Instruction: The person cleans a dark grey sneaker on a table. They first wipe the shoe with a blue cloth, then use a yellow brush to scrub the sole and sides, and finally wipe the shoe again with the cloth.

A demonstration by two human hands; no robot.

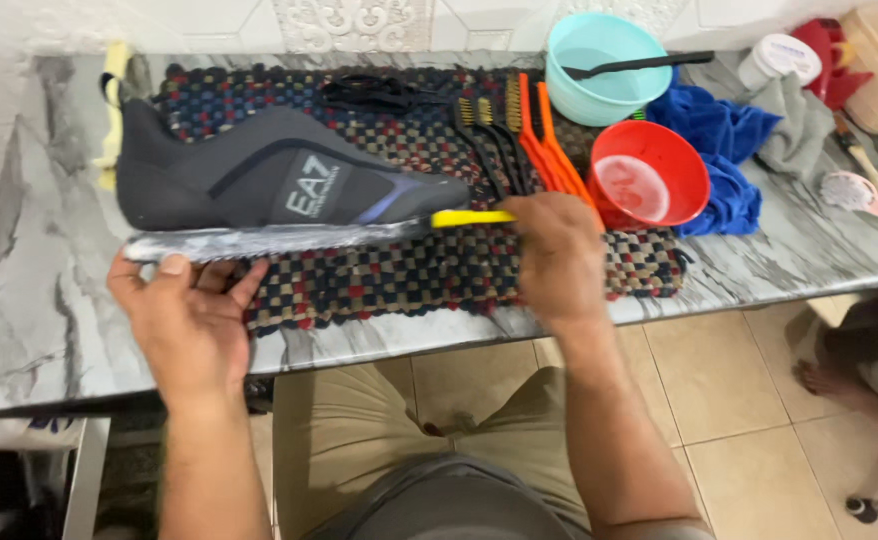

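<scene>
Sneaker lies sideways on the woven mat, long axis left-right, toe pointing right; left hand steadies its sole edge, fingers loosely curled, while right hand, nearer the toe, grips the yellow brush

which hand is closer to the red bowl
Right. The right hand holds a yellow brush just left of the red bowl, nearly touching its rim. The left hand steadies the dark shoe's heel end, far left.
</scene>
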